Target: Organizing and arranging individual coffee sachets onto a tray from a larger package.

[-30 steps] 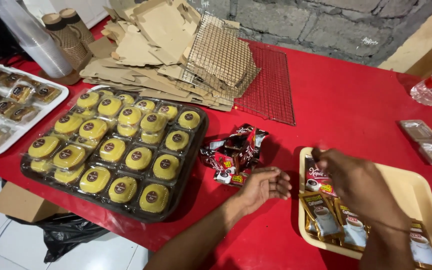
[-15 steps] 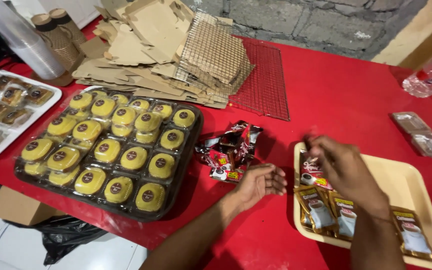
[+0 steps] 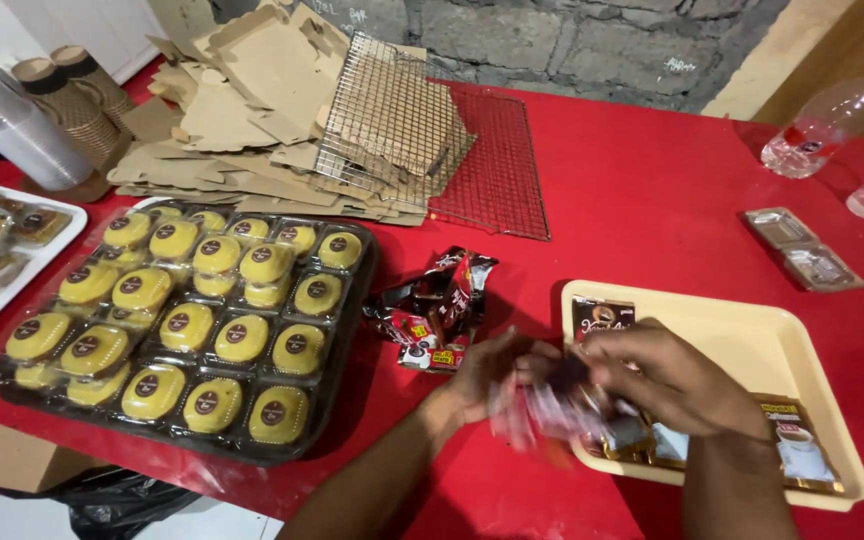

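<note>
Where the two hands meet over the near left rim of the cream tray (image 3: 752, 345), a small sachet (image 3: 542, 408) is gripped between them, too blurred to identify further. Left hand (image 3: 487, 375) grasps its left end; right hand (image 3: 667, 380) closes over its right end. Several flat sachets (image 3: 797, 445) lie inside the tray. Just left of the hands sits a heap of torn dark wrappers (image 3: 437, 310) on the red table (image 3: 642, 190). Further left stands a dark tray of yellow-lidded cups (image 3: 187, 325). Behind are a wire rack (image 3: 492, 170) and flattened cardboard (image 3: 242, 110).
</note>
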